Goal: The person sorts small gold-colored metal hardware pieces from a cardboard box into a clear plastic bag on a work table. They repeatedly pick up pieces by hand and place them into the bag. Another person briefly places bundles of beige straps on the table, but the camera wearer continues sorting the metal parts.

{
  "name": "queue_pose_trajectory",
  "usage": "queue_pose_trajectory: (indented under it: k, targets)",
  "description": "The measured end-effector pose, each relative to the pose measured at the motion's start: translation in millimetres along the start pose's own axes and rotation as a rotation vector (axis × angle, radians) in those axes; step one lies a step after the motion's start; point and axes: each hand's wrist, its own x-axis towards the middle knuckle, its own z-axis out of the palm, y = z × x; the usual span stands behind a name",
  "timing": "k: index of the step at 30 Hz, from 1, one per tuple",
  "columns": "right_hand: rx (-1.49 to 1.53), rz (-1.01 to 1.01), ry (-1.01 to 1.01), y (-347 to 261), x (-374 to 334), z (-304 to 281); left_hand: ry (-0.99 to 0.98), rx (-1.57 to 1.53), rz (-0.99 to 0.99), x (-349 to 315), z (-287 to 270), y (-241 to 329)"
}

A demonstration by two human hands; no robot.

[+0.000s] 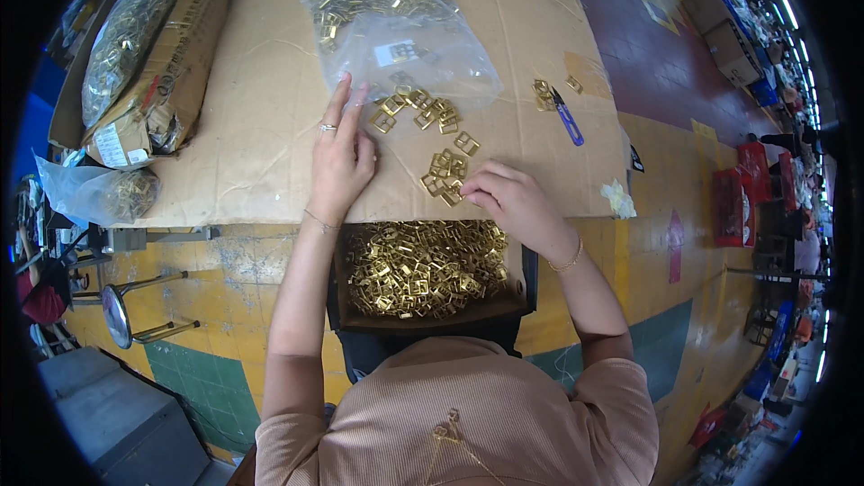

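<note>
My left hand [344, 155] rests on the cardboard-covered tabletop [252, 117], fingers stretched toward the mouth of a clear plastic bag [472, 63]. Gold metal buckles [391, 0] fill the far end of that bag. More loose buckles [438, 112] lie just outside it, right of my left hand. Closer to me is a small cluster of rectangular buckles [443, 171]. At its right edge my right hand [517, 202] pinches a buckle, mostly hidden by the fingertips. Below the table edge, against my lap, an open cardboard box [515, 270] holds a heap of the same buckles.
A blue-handled cutter [567, 117] lies at the right beside a few buckles [543, 94]. A carton [202, 36] with a bag of buckles [135, 36] stands at far left, near a smaller bag [126, 193]. A round stool [115, 315] and grey cabinet [117, 414] are lower left.
</note>
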Motion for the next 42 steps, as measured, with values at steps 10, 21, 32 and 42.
queue_pose_trajectory:
  k: [10,21,32,42]
  targets:
    - [0.060,-0.085,-0.178,-24.7,-37.6,20.0,0.000,-0.025,-0.019,-0.5,-0.1,-1.3]
    - [-0.414,-0.144,0.146,-11.9,10.2,50.2,0.000,-0.018,-0.013,0.3,-0.9,-0.1]
    - [-0.264,-0.090,0.331,19.1,42.6,29.5,-0.006,-0.028,-0.011,0.4,-1.2,0.6]
    - [0.207,0.221,0.164,49.4,77.3,2.0,-0.019,-0.046,-0.051,-2.0,0.1,-1.1]
